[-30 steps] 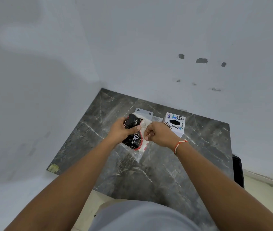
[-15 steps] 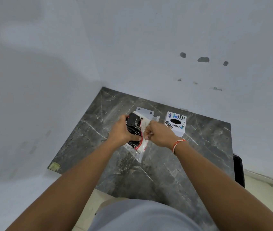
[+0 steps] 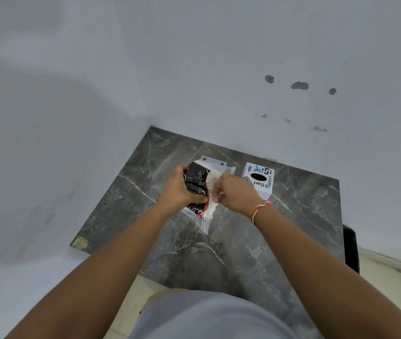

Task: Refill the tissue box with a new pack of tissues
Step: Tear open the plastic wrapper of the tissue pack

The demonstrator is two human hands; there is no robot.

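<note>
From my remote seat I start at the far left, where a plain grey-white wall (image 3: 47, 118) runs down to the dark marble table (image 3: 231, 253), which sits pushed into the corner. A small yellowish sticker (image 3: 80, 242) marks the table's near-left corner.

Moving in, I see the left hand (image 3: 177, 189) curled around the tissue pack (image 3: 195, 183), thumb across the near side and fingers wrapped over the far edge, gripping the black part of the wrapper with its white lettering and red trim. The pack is held up off the table, above its middle, tilted on edge between both hands. A loose flap of clear wrapper hangs from the pack's lower end toward the tabletop.

Behind the pack, partly hidden, a flat white plate (image 3: 212, 161) with two dark holes lies on the marble near the back wall.

The right hand (image 3: 237, 195) is closed into a loose fist, its fingertips pinching the white and clear edge of the pack's wrapper right beside the left thumb. I cannot tell whether the wrapper is torn open. An orange and white thread band (image 3: 259, 209) circles the right wrist.

Further right stands the tissue box (image 3: 259, 181), a white cube with a black oval slot on top and coloured stickers, resting on the table just beyond the right hand and apart from it.

On the wall above, three dark patches (image 3: 299, 85) show.
</note>
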